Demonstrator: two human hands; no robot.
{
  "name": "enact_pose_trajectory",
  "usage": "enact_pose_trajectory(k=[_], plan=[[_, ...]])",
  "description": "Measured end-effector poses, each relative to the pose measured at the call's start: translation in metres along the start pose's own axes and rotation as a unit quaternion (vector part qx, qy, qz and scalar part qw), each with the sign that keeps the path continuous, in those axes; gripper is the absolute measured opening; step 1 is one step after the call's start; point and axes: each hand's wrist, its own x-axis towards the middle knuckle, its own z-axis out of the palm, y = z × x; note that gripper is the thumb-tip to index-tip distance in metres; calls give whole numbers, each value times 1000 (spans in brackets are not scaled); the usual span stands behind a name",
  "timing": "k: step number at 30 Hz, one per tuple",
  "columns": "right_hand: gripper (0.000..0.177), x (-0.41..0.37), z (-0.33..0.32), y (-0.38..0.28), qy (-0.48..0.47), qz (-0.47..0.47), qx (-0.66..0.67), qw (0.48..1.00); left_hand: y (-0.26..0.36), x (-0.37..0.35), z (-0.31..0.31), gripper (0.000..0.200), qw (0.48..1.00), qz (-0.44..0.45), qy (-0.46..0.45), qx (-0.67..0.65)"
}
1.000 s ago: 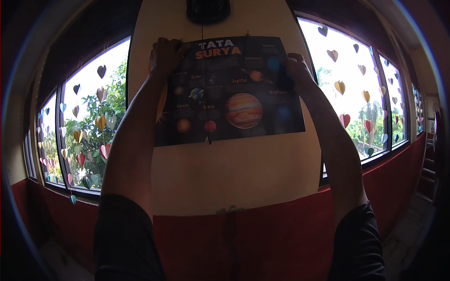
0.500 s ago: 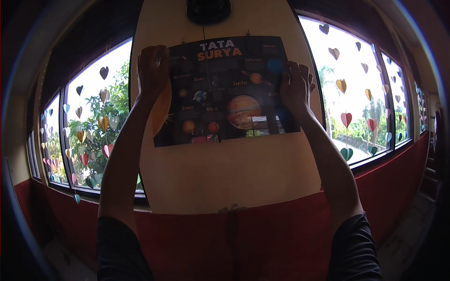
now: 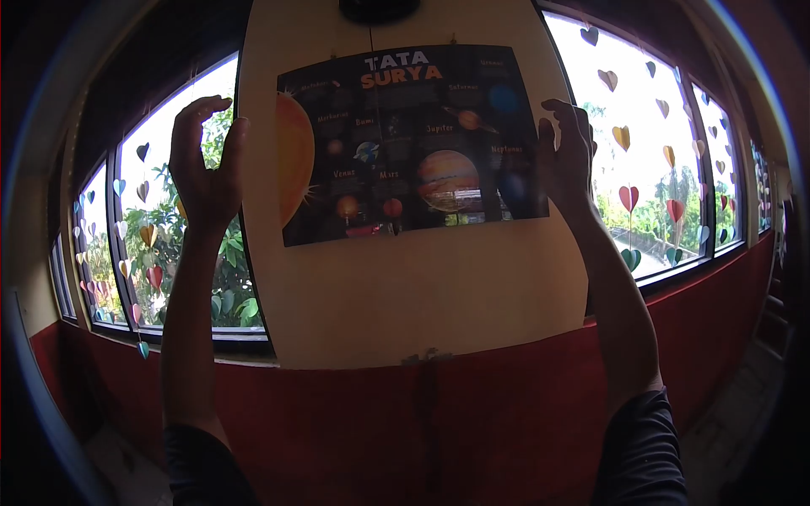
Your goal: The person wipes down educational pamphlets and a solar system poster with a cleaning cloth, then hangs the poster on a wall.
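A dark poster [image 3: 413, 143] with planets and the words TATA SURYA hangs on the cream wall [image 3: 422, 295], slightly tilted. Left of it, in front of the window, my left hand [image 3: 207, 164] is raised with thumb and fingers apart, holding nothing. My right hand [image 3: 567, 156] is up at the poster's right edge, its fingers curved and apart from the thumb, with nothing between them. Whether it touches the edge cannot be made out.
Strings of paper hearts [image 3: 622, 137] hang before the windows on both sides. A black object [image 3: 379, 8] is mounted above the poster. The lower wall [image 3: 337, 430] is red.
My left hand has moved left, off the poster's left part, uncovering the printed sun. My right hand has shifted right to the poster's edge. The view has tipped slightly.
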Motion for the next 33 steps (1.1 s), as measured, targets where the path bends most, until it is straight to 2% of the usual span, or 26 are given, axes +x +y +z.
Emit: enact_pose_trajectory(k=[3, 11, 18, 19, 22, 24, 28, 29, 32, 33], plan=[[25, -4, -1, -3, -9, 3, 8, 1000, -2, -5, 1, 23, 999, 32, 4, -10], [26, -7, -7, -3, -10, -13, -6, 1000, -2, -24, -3, 26, 998, -27, -8, -49], [28, -15, -22, -8, -39, -33, -5, 999, 36, -50, -29, 26, 989, -57, -73, -111], [28, -18, -23, -11, -50, -16, 11, 999, 41, -55, -32, 27, 992, -22, -72, -102], [28, -33, -27, -24, -97, 27, 46, 994, 62, -82, -40, 28, 969, -77, -106, -211], [28, -46, -33, -34, -140, 44, 45, 988, 73, -104, -53, 30, 953, -105, -160, -235], [31, -62, -39, -55, -198, -14, 70, 978, 88, -122, -73, 32, 908, -190, -239, -287], [30, -61, -41, -63, -204, -33, 64, 976, 85, -126, -66, 28, 914, -176, -187, -314], [28, -58, -51, -75, -212, -68, 100, 970, 80, -132, -61, 24, 922, -234, -196, -238], [28, -56, -56, -76, -210, -76, 121, 967, 85, -130, -65, 22, 912, -280, -217, -207]])
